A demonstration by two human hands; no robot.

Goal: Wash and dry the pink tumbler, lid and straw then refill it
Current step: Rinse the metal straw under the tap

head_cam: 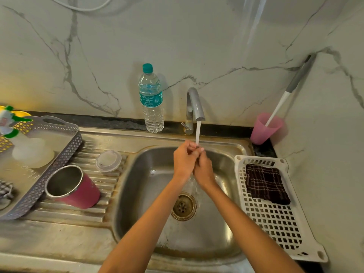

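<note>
We see both forearms reaching over the sink [137, 194] | left hand [185, 159] and right hand [203, 169] pressed together under the tap [194, 103] stream, fingers curled; whether they grasp anything we cannot tell | pink tumbler [78, 191] tilted on the drainboard [78, 212], rim against the grey tray [39, 187] | clear lid [108, 160] lies near it.

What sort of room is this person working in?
Most likely a home kitchen: a steel sink with a ribbed draining board, a running tap and a marble-look wall behind. A pink tumbler stands on the board.
</note>
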